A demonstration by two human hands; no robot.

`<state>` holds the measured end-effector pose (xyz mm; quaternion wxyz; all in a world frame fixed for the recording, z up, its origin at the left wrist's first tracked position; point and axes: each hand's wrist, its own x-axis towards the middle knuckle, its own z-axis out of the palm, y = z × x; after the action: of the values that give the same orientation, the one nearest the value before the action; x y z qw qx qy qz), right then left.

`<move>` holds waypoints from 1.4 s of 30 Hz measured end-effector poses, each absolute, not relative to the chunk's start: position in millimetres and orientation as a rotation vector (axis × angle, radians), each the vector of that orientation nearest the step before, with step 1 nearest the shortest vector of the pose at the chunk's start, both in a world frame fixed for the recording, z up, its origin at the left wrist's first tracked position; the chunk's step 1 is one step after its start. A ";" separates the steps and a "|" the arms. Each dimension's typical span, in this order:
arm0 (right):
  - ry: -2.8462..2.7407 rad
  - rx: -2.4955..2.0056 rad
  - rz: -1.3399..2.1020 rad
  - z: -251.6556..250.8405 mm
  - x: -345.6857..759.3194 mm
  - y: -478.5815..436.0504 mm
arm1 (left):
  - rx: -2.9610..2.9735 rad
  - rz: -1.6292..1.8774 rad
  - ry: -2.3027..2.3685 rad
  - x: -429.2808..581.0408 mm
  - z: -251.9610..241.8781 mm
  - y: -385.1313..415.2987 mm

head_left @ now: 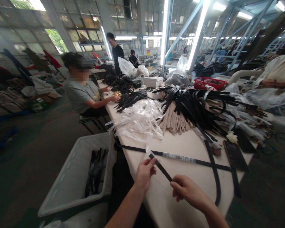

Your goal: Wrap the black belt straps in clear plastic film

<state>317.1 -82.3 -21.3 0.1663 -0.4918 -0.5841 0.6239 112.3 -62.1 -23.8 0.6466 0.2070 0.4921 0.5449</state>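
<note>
Between my two hands a short black strap (163,170) is held slantwise over the pale table (156,202). My left hand (145,171) pinches it near its upper end, where a bit of clear plastic (148,149) shows. The lower end sits between the thumb and fingers of my right hand (184,189). Just beyond, a long black strap (137,148) lies across the tabletop, partly wrapped in clear film (179,157). Another black strap (213,174) crosses it at the right and curves toward the near edge.
Crumpled clear plastic (142,118) and a large heap of black straps (192,104) cover the middle of the table. A dark phone-like slab (235,155) lies at right. Left below stands a white bin (68,180) holding black strips. A person (82,95) sits at the table's left side.
</note>
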 end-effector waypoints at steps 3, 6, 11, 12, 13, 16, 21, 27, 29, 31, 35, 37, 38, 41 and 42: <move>-1.754 -1.419 1.678 -18.2 323.1 -83.6 | 0.438 1.248 1.166 109.0 -23.4 -66.9; -1.809 -1.374 1.561 -11.0 316.6 -80.0 | 0.476 1.151 1.165 121.4 -28.0 -78.3; -1.844 -1.346 1.593 -7.4 319.8 -81.1 | 0.543 1.187 1.190 125.0 -29.2 -87.1; -1.849 -1.363 1.598 -9.8 322.0 -82.5 | 0.578 1.208 1.224 123.3 -28.9 -87.6; -1.852 -1.374 1.601 -12.5 323.2 -83.8 | 0.627 1.211 1.260 122.7 -29.1 -88.3; -1.828 -1.370 1.608 -17.1 319.5 -84.8 | 0.821 1.112 1.289 131.2 -34.1 -92.1; -1.837 -1.362 1.594 -5.1 329.9 -85.4 | 1.001 1.036 1.312 144.3 -38.8 -105.0; -1.880 -1.485 1.595 3.7 368.2 -91.2 | 1.975 1.007 1.482 114.3 -9.3 -103.4; -1.874 -1.472 1.640 8.1 367.6 -89.0 | 2.362 0.839 1.337 110.8 -2.6 -82.6; -1.894 -1.446 1.650 14.8 365.3 -85.4 | 2.549 0.609 1.228 110.5 -2.5 -56.4; -2.028 -1.477 1.459 24.9 368.4 -79.8 | 2.552 0.522 1.169 111.3 -15.8 -23.6; -2.066 -1.525 1.370 24.1 366.9 -77.8 | 2.567 0.570 1.169 116.5 -23.5 -24.6; -2.073 -1.538 1.337 22.8 363.6 -76.6 | 2.584 0.568 1.168 121.1 -26.5 -28.2; -2.077 -1.514 1.271 19.1 350.6 -73.4 | 2.618 0.460 1.150 136.0 -30.2 -42.0; -2.083 -1.500 1.250 18.6 349.0 -73.2 | 2.628 0.422 1.143 138.3 -29.5 -45.2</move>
<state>349.0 -73.2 18.6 0.1429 -0.5201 -0.7221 0.4332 138.3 -45.2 -29.5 0.1222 0.9005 0.3915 0.1447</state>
